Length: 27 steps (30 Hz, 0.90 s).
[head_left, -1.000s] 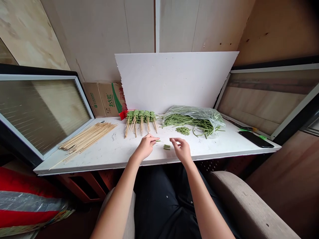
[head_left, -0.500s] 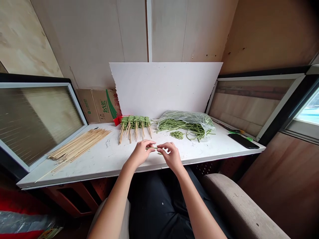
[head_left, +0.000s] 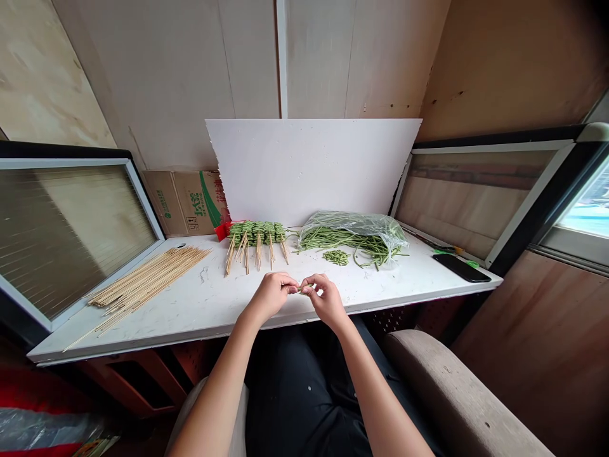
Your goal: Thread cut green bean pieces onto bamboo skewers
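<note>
Close to the table's front edge, my left hand [head_left: 273,294] and my right hand [head_left: 326,298] meet fingertip to fingertip. Both are closed in a pinch on a thin green bean [head_left: 304,290], mostly covered by the fingers. Beyond them lies a small heap of short bean pieces [head_left: 336,257]. Behind that heap, long green beans [head_left: 328,239] spill from a clear plastic bag [head_left: 354,221]. To the left, several finished skewers of green beans [head_left: 257,231] are stacked with their bamboo ends pointing toward me.
Loose bamboo sticks [head_left: 152,279] are spread on the left of the white table [head_left: 214,304]. A black phone [head_left: 461,268] lies at the right end. A cardboard box [head_left: 183,202] and a white board [head_left: 314,168] stand at the back. A padded armrest [head_left: 457,387] is at my right.
My hands have come closer together, so less of the bean shows between the fingertips. The camera view has shifted slightly; the things on the table stay where they were.
</note>
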Each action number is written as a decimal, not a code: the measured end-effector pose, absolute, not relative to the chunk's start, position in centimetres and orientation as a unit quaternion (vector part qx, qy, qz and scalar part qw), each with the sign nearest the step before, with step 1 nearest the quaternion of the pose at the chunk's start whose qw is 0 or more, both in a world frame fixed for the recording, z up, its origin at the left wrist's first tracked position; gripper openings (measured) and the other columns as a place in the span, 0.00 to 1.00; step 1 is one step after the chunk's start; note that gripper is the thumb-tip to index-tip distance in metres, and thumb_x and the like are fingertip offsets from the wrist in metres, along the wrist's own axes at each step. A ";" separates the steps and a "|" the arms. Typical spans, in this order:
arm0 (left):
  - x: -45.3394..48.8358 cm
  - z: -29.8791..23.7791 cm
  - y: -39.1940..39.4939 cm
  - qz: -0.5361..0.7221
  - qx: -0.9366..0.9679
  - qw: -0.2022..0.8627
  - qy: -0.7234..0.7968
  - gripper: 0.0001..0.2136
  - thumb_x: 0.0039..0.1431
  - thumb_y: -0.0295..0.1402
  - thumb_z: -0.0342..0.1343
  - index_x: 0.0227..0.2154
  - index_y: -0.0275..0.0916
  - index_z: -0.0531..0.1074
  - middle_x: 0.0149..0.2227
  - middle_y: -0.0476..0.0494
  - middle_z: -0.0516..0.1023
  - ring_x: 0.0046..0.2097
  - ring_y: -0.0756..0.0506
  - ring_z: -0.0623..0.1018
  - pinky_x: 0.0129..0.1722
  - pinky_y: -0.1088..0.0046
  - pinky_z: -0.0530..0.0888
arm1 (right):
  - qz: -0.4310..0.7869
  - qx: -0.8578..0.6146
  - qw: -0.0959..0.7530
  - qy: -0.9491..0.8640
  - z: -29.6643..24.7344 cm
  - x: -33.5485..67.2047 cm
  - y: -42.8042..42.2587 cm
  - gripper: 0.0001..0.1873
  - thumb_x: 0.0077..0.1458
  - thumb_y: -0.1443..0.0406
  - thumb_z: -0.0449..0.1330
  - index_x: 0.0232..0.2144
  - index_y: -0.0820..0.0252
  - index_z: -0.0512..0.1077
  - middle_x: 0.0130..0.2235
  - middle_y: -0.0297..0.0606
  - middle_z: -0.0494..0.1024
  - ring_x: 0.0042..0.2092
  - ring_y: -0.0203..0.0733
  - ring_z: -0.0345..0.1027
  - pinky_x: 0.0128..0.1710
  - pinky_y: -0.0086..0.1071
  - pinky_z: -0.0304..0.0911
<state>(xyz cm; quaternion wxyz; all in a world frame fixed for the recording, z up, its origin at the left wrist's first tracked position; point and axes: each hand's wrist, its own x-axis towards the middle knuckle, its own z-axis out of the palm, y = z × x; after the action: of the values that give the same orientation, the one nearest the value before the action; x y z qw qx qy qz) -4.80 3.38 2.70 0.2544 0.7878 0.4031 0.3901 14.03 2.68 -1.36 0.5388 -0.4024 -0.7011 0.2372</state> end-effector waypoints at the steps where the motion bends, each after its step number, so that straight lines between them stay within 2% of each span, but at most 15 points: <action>1: -4.7 2.7 3.3 0.393 0.786 0.262 0.400 0.10 0.58 0.24 0.58 0.29 0.39 0.83 0.34 0.43 0.85 0.37 0.45 0.81 0.41 0.70 0.74 | 0.253 -0.398 0.541 -0.696 -1.5 14.1 2.8 0.06 0.62 0.63 0.62 0.33 0.54 0.79 0.37 0.38 0.83 0.43 0.47 0.70 0.41 0.37 0.64; 8: -4.6 3.1 3.0 0.401 0.765 0.320 0.390 0.09 0.56 0.25 0.57 0.26 0.37 0.82 0.32 0.43 0.84 0.35 0.45 0.81 0.39 0.70 0.76 | 0.396 -0.330 0.587 -0.624 -2.1 14.0 3.2 0.13 0.57 0.53 0.69 0.31 0.55 0.79 0.34 0.38 0.80 0.39 0.47 0.74 0.45 0.40 0.67; 14: -4.6 3.1 3.0 0.416 0.754 0.346 0.372 0.08 0.56 0.27 0.59 0.25 0.37 0.81 0.30 0.43 0.83 0.34 0.46 0.80 0.38 0.72 0.76 | 0.504 -0.285 0.599 -0.553 -1.6 13.4 2.5 0.16 0.52 0.51 0.73 0.31 0.55 0.79 0.32 0.37 0.79 0.38 0.46 0.75 0.47 0.41 0.69; 18: -4.5 3.1 3.2 0.420 0.745 0.370 0.362 0.08 0.56 0.28 0.59 0.26 0.36 0.82 0.28 0.43 0.83 0.32 0.46 0.80 0.37 0.72 0.77 | 0.516 -0.263 0.622 -0.527 -2.1 12.5 2.4 0.16 0.53 0.50 0.72 0.30 0.55 0.78 0.31 0.36 0.77 0.37 0.45 0.73 0.47 0.41 0.69; 24: -5.0 2.4 3.7 0.386 0.749 0.409 0.350 0.07 0.55 0.28 0.59 0.25 0.36 0.81 0.27 0.43 0.83 0.32 0.46 0.80 0.38 0.71 0.77 | 0.487 -0.256 0.680 -0.485 -2.6 12.6 3.4 0.23 0.52 0.43 0.69 0.28 0.53 0.71 0.30 0.34 0.70 0.33 0.42 0.65 0.38 0.38 0.68; 27: -5.4 1.8 4.3 0.386 0.729 0.439 0.357 0.07 0.57 0.32 0.61 0.29 0.35 0.82 0.27 0.41 0.83 0.32 0.46 0.81 0.40 0.69 0.78 | 0.430 -0.311 0.682 -0.503 -2.4 14.3 4.0 0.24 0.53 0.41 0.67 0.32 0.54 0.75 0.30 0.36 0.73 0.32 0.42 0.66 0.36 0.38 0.67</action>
<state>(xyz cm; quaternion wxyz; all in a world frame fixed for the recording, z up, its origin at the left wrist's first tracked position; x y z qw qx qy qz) -5.44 4.32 1.78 0.4394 0.7287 0.3566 0.3858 14.31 4.05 -2.43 0.6824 -0.3108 -0.5025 0.4303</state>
